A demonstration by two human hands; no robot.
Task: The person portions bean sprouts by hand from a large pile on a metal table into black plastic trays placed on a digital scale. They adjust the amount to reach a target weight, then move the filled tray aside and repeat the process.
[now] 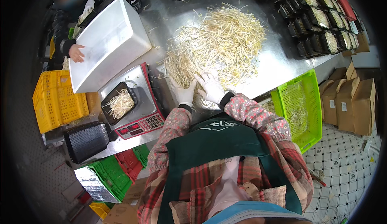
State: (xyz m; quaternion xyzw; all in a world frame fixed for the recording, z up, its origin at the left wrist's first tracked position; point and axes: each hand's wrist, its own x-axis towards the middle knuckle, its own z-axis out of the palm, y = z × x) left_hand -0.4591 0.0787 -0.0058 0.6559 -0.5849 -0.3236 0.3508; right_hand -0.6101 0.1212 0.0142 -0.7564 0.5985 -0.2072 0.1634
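A large heap of bean sprouts (223,39) lies on the metal table (272,69). Both my hands wear white gloves and touch the heap's near edge. My left hand (183,93) rests at its lower left with thumb and fingers spread. Just to the right, my right hand (211,86) lies palm down on the sprouts, fingers apart. Neither visibly grips anything, though some fingertips are hidden among the sprouts. Left of my hands, a black plastic tray (133,95) holding sprouts (121,103) stands on a digital scale (145,82) with a red keypad panel.
A white foam box (133,47) stands beyond the scale, a co-worker's hand (76,53) at its rim. Stacked black trays (86,140) and a yellow crate (60,100) are left. Filled trays (319,18) stand back right; a green basket (316,112) is beside the table's right edge.
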